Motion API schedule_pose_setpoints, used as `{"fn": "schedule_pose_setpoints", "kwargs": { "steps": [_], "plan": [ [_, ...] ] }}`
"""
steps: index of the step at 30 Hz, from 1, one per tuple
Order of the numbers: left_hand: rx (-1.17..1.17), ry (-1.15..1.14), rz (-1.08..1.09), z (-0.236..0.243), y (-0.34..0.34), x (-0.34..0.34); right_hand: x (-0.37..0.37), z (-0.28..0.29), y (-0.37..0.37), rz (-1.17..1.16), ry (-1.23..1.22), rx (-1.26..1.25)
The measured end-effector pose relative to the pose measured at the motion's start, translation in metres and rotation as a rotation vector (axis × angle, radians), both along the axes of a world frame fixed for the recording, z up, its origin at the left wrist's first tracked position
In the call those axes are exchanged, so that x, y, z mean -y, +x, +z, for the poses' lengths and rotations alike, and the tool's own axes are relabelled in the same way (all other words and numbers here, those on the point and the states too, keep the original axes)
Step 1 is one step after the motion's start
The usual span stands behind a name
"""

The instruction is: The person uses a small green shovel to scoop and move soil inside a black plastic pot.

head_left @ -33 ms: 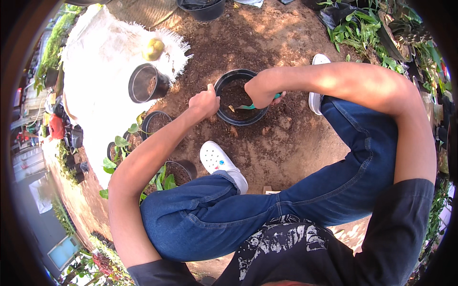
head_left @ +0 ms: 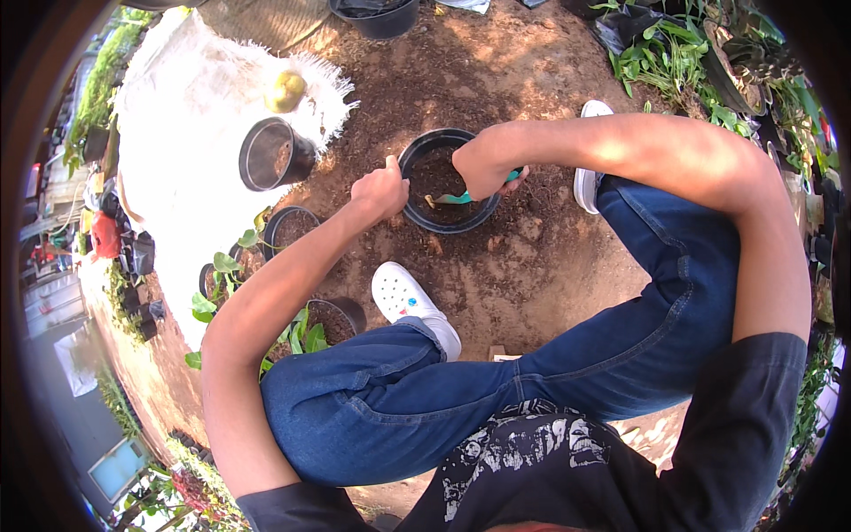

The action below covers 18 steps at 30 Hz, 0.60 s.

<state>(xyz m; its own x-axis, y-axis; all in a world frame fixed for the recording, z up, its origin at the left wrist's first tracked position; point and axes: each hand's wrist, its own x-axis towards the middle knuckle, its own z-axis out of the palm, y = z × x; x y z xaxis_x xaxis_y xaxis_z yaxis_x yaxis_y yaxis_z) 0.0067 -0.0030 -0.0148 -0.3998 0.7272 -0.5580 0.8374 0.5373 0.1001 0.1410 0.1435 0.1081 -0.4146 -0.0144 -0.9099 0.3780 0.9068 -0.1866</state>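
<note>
A round black plant pot with dark soil in it stands on the ground in front of me. My left hand is closed on the left side of its rim. Inside the right part of the pot, my right hand is wrapped round a green-handled hand trowel. The blade lies low over the soil, pointing left, with something yellowish-brown at its tip. My right fingers partly hide the handle, and the hand covers some of the soil.
An empty-looking black pot tilts on a white woven sheet, near a yellow-green round fruit. Potted leafy plants stand by my left knee. Another black pot is at the far edge. My white clogs flank the work area.
The trowel has shifted slightly, and more of its blade shows in the soil. My right hand has moved a little with it. My left hand stays on the rim.
</note>
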Motion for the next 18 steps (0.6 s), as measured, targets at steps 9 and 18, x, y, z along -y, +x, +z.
{"fn": "schedule_pose_setpoints", "kwargs": {
  "steps": [9,18],
  "plan": [
    [0.007,-0.017,0.009,0.000,0.000,0.002,0.002,-0.019,0.010,0.146,0.095,-0.043],
    [0.002,-0.044,0.016,0.003,0.001,-0.001,0.006,-0.009,0.012,0.146,0.056,-0.019]
  ]
}}
